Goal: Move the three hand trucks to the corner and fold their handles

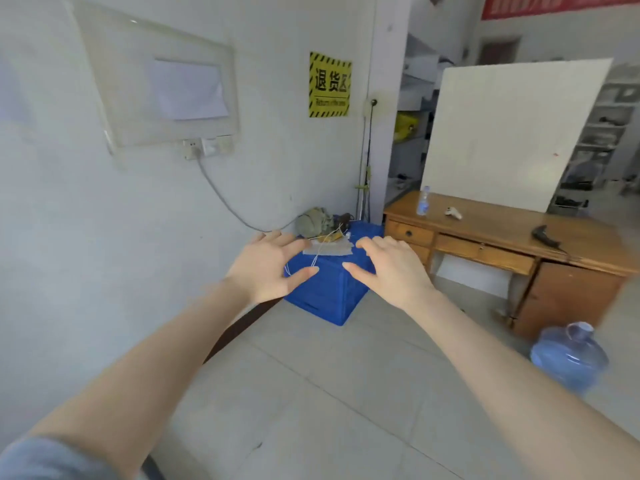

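No hand truck is in view. My left hand (272,268) and my right hand (389,268) are both stretched out in front of me, palms down, fingers spread and holding nothing. They hover side by side in front of a blue plastic crate (329,292) that stands on the floor in the corner where the white wall meets a pillar. Neither hand visibly touches the crate.
On the crate lie grey cloth, cords and a greenish bundle (315,221). A wooden desk (502,237) with a bottle stands to the right, a white board (512,129) behind it. A blue water jug (568,355) lies on the tiled floor. A cable hangs from a wall socket (204,147).
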A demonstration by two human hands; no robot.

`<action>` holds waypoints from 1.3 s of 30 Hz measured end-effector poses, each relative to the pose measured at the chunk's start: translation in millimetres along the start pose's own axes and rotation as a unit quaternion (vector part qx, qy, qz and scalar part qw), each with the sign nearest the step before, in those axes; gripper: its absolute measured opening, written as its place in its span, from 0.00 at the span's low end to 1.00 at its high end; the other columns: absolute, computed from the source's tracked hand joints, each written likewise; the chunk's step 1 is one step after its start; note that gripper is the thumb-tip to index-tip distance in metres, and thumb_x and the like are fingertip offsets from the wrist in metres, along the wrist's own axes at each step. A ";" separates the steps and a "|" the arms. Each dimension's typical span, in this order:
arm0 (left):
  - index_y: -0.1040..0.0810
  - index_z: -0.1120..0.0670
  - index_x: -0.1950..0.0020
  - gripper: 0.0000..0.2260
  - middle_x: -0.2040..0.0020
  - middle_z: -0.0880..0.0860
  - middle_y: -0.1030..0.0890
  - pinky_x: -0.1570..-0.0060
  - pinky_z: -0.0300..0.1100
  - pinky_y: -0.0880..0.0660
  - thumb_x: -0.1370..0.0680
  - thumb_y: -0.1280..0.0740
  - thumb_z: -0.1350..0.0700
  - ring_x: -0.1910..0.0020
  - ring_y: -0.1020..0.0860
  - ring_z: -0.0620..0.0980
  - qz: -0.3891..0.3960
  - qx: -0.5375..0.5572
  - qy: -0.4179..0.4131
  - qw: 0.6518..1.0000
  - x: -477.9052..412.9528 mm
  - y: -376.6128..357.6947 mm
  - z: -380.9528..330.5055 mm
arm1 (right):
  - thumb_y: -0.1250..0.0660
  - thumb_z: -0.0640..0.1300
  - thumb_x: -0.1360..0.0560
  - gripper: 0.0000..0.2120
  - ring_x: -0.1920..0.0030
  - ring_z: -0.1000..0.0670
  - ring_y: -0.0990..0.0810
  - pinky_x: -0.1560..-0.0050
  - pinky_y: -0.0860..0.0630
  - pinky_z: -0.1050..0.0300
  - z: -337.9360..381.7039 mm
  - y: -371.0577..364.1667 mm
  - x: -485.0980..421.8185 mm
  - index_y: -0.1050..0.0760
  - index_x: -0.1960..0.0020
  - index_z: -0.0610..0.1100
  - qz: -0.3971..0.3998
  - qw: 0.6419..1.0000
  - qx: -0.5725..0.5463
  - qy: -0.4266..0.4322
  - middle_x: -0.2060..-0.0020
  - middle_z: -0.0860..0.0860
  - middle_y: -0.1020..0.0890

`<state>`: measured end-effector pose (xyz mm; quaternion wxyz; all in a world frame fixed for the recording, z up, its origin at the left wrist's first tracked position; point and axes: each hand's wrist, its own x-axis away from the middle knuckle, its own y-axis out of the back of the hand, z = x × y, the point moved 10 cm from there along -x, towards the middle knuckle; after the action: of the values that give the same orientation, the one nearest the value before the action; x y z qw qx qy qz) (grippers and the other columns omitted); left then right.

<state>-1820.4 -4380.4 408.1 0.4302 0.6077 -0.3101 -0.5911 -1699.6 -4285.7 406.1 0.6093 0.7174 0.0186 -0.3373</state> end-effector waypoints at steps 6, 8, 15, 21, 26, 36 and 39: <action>0.26 0.53 0.37 0.26 0.53 0.51 0.21 0.55 0.47 0.30 0.23 0.47 0.37 0.56 0.26 0.54 -0.099 -0.027 -0.158 0.982 -116.7 20.4 -153.8 | 0.47 0.59 0.24 0.24 0.55 0.42 0.23 0.55 0.29 0.49 -150.5 89.9 57.4 0.26 0.41 0.43 -0.017 0.989 0.145 -0.019 0.56 0.45 0.20; 0.27 0.53 0.35 0.26 0.53 0.50 0.22 0.55 0.47 0.30 0.23 0.47 0.37 0.56 0.26 0.53 -0.116 -0.014 -0.193 0.974 -154.3 16.6 -195.9 | 0.48 0.59 0.24 0.25 0.57 0.42 0.23 0.57 0.27 0.50 -202.7 116.7 76.5 0.25 0.43 0.42 -0.039 0.982 0.179 -0.050 0.58 0.46 0.20; 0.29 0.52 0.32 0.28 0.46 0.52 0.21 0.51 0.47 0.29 0.23 0.49 0.36 0.50 0.25 0.53 -0.129 0.050 -0.284 0.949 -290.3 -26.0 -362.3 | 0.45 0.61 0.24 0.26 0.46 0.42 0.26 0.47 0.29 0.46 -394.9 166.5 142.0 0.31 0.34 0.45 -0.032 0.954 0.227 -0.194 0.46 0.46 0.22; 0.30 0.50 0.32 0.27 0.43 0.50 0.21 0.49 0.48 0.28 0.24 0.48 0.36 0.47 0.25 0.52 -0.134 0.121 -0.362 0.914 -408.2 -66.2 -526.1 | 0.40 0.59 0.24 0.25 0.46 0.41 0.25 0.48 0.28 0.46 -544.6 208.2 205.3 0.30 0.35 0.44 -0.018 0.909 0.294 -0.296 0.46 0.44 0.22; 0.32 0.49 0.31 0.28 0.43 0.49 0.22 0.49 0.47 0.28 0.23 0.51 0.36 0.47 0.25 0.51 -0.122 0.193 -0.451 0.863 -463.4 -79.6 -699.6 | 0.46 0.60 0.25 0.25 0.51 0.40 0.24 0.53 0.27 0.47 -643.2 259.1 288.6 0.28 0.40 0.43 -0.012 0.864 0.341 -0.371 0.52 0.44 0.21; 0.35 0.48 0.28 0.28 0.37 0.48 0.25 0.39 0.45 0.32 0.24 0.52 0.36 0.40 0.27 0.49 -0.159 0.259 -0.534 0.789 -543.3 -89.5 -978.1 | 0.31 0.56 0.29 0.22 0.50 0.45 0.21 0.49 0.24 0.50 -851.5 342.5 436.6 0.26 0.40 0.45 -0.027 0.802 0.404 -0.440 0.51 0.48 0.19; 0.35 0.48 0.29 0.27 0.34 0.49 0.26 0.36 0.44 0.34 0.23 0.49 0.37 0.38 0.28 0.49 -0.170 0.252 -0.514 0.802 -591.0 -102.2 -1031.4 | 0.32 0.57 0.28 0.24 0.45 0.44 0.21 0.43 0.26 0.50 -928.5 362.2 444.4 0.27 0.37 0.45 -0.016 0.807 0.414 -0.421 0.46 0.47 0.20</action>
<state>-881.9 -3651.2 512.8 -0.0680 0.3448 -0.5160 -0.7812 -769.8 -3726.2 520.9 0.1970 0.6890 -0.3697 -0.5914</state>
